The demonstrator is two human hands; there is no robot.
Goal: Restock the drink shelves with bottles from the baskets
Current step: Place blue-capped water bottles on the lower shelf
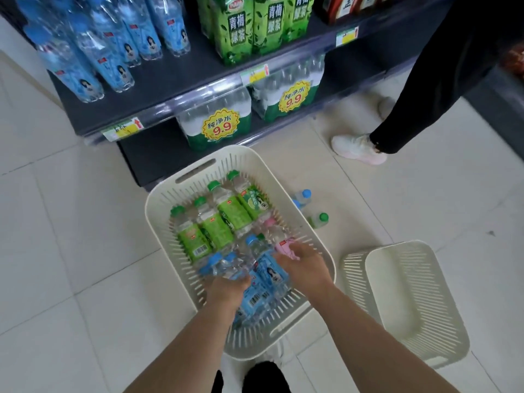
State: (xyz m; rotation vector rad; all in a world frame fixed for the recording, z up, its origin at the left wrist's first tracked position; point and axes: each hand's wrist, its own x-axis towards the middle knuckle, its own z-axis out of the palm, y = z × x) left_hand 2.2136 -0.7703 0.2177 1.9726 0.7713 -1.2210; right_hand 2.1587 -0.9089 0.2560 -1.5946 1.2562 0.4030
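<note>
A cream slotted basket stands on the floor below the dark drink shelf. It holds several green-label bottles, blue-label bottles and a pink-label bottle. My left hand grips a blue-cap bottle at the basket's near left. My right hand rests over the pink-label bottle, fingers curled on it. Blue-label bottles stand on the shelf's left part.
An empty cream basket lies on the tiles to the right. Loose bottles lie on the floor behind the full basket. Another person's legs and white shoe stand at the right. Green tea packs and water multipacks fill the shelves.
</note>
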